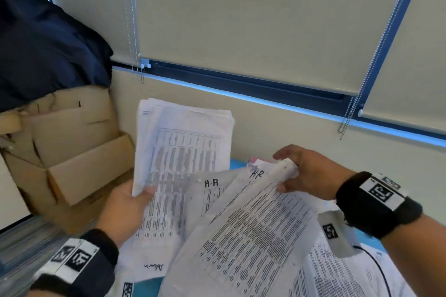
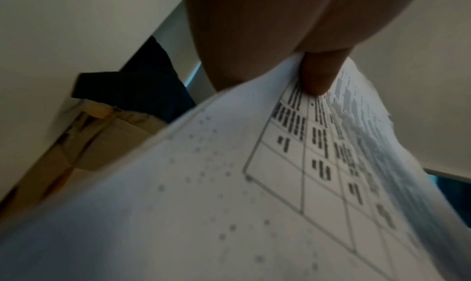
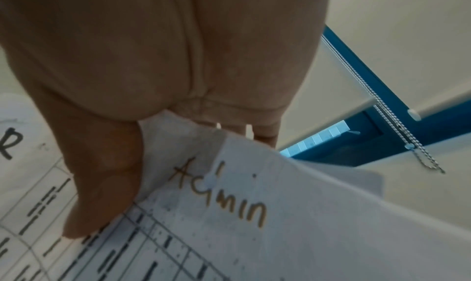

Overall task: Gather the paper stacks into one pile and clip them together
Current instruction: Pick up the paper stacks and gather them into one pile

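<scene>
Blue tabletop [image 1: 235, 164] under papers [image 1: 253, 236], beige blinds [image 1: 241, 19] behind

Your two hands are in view, the left hand [image 1: 125, 210] and the right hand [image 1: 311, 176], each with one black wristband. You hold two paper stacks: one upright stack [image 1: 183, 142] and one slanted stack [image 1: 253, 224]. Two sheets are marked "H-R", one "Admin". One cardboard box [image 1: 72, 152]. Three window blinds. The loose sheets underneath cannot be counted.
</scene>
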The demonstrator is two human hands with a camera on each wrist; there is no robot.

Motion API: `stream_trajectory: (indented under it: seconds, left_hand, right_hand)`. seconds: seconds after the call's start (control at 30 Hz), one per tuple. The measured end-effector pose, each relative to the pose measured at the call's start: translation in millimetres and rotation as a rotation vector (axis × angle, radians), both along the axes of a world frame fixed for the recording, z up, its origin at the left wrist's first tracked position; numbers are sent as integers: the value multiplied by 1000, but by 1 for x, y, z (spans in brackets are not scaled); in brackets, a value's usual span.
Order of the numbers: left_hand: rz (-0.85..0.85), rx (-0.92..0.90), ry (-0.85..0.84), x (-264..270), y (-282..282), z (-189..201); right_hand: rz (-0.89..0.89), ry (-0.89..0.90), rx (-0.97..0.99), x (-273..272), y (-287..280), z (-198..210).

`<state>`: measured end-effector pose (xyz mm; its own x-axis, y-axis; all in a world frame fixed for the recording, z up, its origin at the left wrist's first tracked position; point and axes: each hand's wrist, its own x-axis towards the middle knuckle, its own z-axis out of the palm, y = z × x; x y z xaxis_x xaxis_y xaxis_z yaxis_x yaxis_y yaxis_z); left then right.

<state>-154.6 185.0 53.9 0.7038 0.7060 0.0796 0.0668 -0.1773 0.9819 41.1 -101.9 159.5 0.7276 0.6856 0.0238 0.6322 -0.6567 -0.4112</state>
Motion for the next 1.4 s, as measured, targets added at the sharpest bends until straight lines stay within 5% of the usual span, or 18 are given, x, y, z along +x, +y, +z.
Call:
stream_trajectory:
  seconds: [0.33,0.5,0.73,0.9,1.03,1.13,1.23,1.33,1.4]
  left_hand:
    - [-361,110,108,10,-46,1]
    - [-449,-43,90,11,-58,5]
    - [-456,-360,-32,14,-63,3]
    - [-288,-70,74,19,-75,-8]
    - [-194,-50,93,17,-77,-6]
    - [-160,-70,57,16,-75,-5]
    - [-115,-112,3,17,-70,-2]
    - [-82,-216,-50,18,-63,-1]
    - [-73,-274,-65,19,-60,-2]
  right_hand:
    - [40,-88,161,-4,-7,34]
    - [-22,-90,204,-1,-5,28]
    - [-66,-113,128,-3,1,26]
    - [-51,-113,142,-16,8,32]
    - [-78,-151,185,-27,12,36]
    - [-144,-233,314,-25,6,29]
    - [-350,-285,715,-16,-9,4]
    - [-474,15,1126,-14,-13,-40]
    - [-365,347,1180,-15,-4,-73]
